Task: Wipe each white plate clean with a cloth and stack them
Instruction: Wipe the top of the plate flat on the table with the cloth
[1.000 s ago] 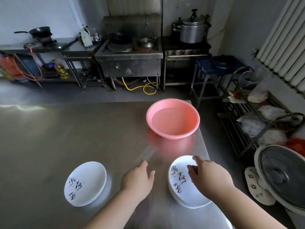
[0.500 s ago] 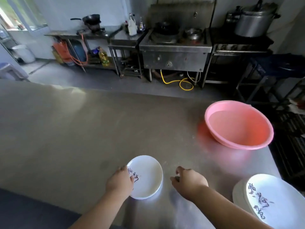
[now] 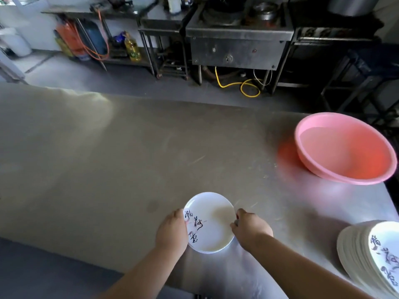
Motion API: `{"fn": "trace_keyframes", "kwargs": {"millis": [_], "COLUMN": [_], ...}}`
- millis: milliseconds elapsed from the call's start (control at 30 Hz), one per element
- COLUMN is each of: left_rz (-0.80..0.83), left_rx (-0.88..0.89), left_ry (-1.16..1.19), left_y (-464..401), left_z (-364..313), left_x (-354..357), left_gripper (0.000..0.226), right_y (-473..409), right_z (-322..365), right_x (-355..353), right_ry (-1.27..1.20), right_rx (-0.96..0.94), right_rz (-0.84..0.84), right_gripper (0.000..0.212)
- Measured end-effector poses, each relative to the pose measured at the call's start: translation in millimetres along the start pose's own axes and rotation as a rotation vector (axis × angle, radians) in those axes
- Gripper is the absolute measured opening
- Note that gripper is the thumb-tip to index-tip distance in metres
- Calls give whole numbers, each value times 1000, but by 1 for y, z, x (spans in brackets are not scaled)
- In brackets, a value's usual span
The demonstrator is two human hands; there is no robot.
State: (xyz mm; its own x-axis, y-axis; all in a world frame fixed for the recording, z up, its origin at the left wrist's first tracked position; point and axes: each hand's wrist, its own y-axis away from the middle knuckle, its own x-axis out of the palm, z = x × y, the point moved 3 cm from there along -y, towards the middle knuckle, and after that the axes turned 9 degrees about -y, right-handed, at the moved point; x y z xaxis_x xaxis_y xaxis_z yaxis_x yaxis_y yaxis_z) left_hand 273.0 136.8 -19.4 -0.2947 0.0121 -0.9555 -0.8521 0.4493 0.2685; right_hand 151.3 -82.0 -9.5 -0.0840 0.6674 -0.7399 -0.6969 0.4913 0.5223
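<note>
The round white plate with black brush lettering (image 3: 209,223) is lying flat on the brushed steel table (image 3: 108,158), near its front edge. My left hand (image 3: 172,233) is gripping the plate's left rim; its fingertips are covering part of the lettering, and the thumb is hidden. My right hand (image 3: 250,230) is touching the plate's right rim with curled fingers. Something small and dark is showing between those fingers, but I cannot tell what it is or whether it is a cloth.

At the right edge of the view, a stack of matching white plates (image 3: 367,255) is standing on the table, cut off by the frame. Farther back on the right, a round pink plastic basin (image 3: 345,147) is sitting near the table's corner, apparently holding water. Beyond the table, a steel stove unit (image 3: 237,46) is standing in shadow.
</note>
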Motion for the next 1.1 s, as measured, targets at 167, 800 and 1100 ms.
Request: {"fn": "trace_keyframes", "kwargs": {"millis": [167,800,1100], "left_rz": [-9,324,186], "left_rx": [15,232,262], "left_ry": [98,423,358], "left_y": [-4,78,93], "left_z": [-4,-141,-153], "left_x": [-8,67,90], "left_gripper": [32,53,51], "right_y": [9,102,103], "right_z": [-5,-187,-211], "right_x": [0,-35,-31], "right_ry": [-56,-321,-188], "right_rx": [47,257,208], "right_rz": [-49,-28,-72], "right_gripper": [15,13,20]}}
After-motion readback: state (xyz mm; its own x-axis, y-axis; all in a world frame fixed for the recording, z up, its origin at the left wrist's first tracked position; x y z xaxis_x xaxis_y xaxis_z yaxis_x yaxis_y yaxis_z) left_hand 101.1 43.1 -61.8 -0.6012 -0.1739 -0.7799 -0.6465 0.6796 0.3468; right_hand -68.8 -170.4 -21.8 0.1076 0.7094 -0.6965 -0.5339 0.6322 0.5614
